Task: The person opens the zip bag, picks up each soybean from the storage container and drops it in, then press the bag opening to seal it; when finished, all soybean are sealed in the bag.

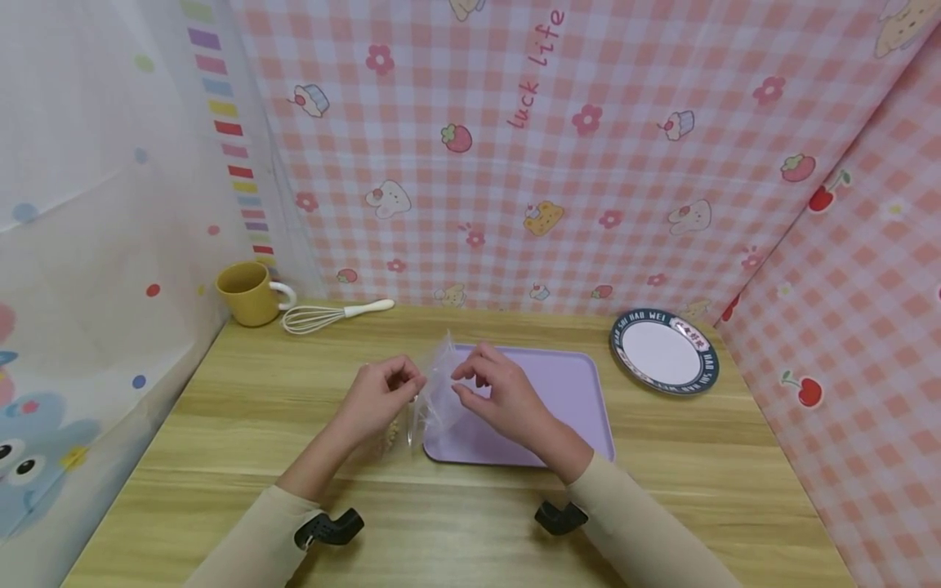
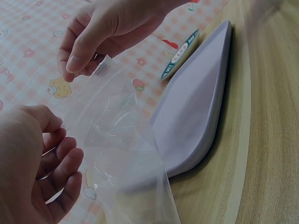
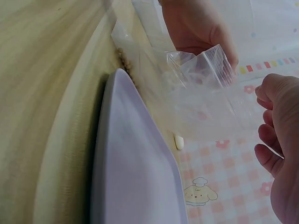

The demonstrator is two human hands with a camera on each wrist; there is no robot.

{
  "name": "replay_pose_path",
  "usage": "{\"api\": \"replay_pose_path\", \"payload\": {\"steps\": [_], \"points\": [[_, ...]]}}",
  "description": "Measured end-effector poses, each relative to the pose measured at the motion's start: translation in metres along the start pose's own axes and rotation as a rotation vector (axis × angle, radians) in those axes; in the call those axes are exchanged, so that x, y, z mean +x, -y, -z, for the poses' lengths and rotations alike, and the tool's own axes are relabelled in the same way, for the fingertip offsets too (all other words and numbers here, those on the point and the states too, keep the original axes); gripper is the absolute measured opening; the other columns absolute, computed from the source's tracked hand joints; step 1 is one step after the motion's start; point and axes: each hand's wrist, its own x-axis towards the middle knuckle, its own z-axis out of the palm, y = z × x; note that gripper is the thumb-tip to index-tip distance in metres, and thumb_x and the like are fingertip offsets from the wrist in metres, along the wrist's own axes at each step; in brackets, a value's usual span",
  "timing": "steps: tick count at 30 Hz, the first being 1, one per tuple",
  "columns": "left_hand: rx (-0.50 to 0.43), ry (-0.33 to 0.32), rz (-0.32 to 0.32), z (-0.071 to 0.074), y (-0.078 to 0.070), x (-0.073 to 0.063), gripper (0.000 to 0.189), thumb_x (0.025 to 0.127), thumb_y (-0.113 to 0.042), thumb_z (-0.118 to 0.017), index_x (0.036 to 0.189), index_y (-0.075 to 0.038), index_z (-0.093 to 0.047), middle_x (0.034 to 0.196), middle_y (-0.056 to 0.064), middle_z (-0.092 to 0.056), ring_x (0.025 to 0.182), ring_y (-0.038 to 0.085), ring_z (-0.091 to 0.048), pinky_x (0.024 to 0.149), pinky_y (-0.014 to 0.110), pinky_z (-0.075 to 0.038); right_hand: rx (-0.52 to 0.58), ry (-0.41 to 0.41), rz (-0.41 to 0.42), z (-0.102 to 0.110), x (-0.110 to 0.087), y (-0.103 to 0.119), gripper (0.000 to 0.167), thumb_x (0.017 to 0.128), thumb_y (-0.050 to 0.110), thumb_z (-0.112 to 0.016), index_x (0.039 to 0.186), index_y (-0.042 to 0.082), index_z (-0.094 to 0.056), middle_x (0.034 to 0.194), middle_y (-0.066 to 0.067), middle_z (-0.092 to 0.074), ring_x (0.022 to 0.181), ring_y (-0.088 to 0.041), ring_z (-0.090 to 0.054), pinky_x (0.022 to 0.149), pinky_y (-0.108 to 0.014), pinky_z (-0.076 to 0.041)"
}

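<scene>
A clear plastic zip bag (image 1: 439, 400) hangs over the left end of a lilac tray (image 1: 566, 408). My left hand (image 1: 378, 396) pinches its left side between thumb and forefinger; in the left wrist view the other fingers of that left hand (image 2: 32, 158) are loosely curled. Close to the bag's right side is my right hand (image 1: 507, 392), fingers bent, with a small gap between thumb and forefinger. In the right wrist view, that right hand (image 3: 282, 135) appears apart from the bag's top corner. Small tan beads or beans (image 3: 124, 65) show low by the bag; inside or behind it, I cannot tell.
At the back left stand a yellow mug (image 1: 247, 294) with a white handle and a whisk (image 1: 334, 314). A round plate (image 1: 662, 353) with a dark patterned rim lies at the back right. Checked cloth (image 1: 515, 163) covers the wall behind the wooden table (image 1: 441, 523).
</scene>
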Motion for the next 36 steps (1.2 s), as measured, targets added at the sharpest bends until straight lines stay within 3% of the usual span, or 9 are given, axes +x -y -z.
{"api": "replay_pose_path", "payload": {"steps": [4,14,22,36], "points": [[-0.008,0.005,0.005,0.000,0.001,0.000,0.015,0.106,-0.017,-0.075,0.092,-0.013,-0.073,0.078,0.000,-0.064,0.070,0.019,-0.057,0.060,0.027,-0.046,0.017,-0.014,0.007,-0.001,-0.006,0.001,0.015,0.095,0.003,-0.086,0.104,0.010,-0.075,0.098,-0.003,-0.063,0.082,-0.020,-0.060,0.072,-0.031,-0.055],[0.008,-0.011,-0.022,0.003,0.002,0.000,0.015,0.106,-0.014,-0.075,0.091,-0.014,-0.072,0.076,-0.001,-0.063,0.068,0.017,-0.056,0.059,0.027,-0.045,0.040,0.002,0.000,0.000,-0.024,0.009,0.023,0.094,0.006,-0.089,0.109,0.004,-0.072,0.101,-0.009,-0.065,0.083,-0.024,-0.062,0.071,-0.039,-0.057],[0.007,-0.046,-0.036,0.006,0.000,0.000,0.014,0.105,-0.013,-0.076,0.092,-0.014,-0.074,0.076,-0.002,-0.065,0.068,0.015,-0.057,0.060,0.027,-0.046,-0.071,-0.005,-0.007,-0.014,-0.044,0.016,0.043,0.086,0.018,-0.098,0.101,0.008,-0.059,0.093,-0.006,-0.063,0.081,-0.023,-0.066,0.073,-0.030,-0.059],[-0.020,-0.070,-0.045,0.004,-0.004,0.000,0.014,0.105,-0.012,-0.076,0.091,-0.011,-0.073,0.076,-0.001,-0.064,0.068,0.016,-0.056,0.060,0.026,-0.045,-0.195,-0.134,0.002,-0.039,-0.045,0.023,0.043,0.084,0.018,-0.099,0.104,0.005,-0.064,0.090,-0.005,-0.062,0.078,-0.017,-0.063,0.068,-0.027,-0.056]]}}
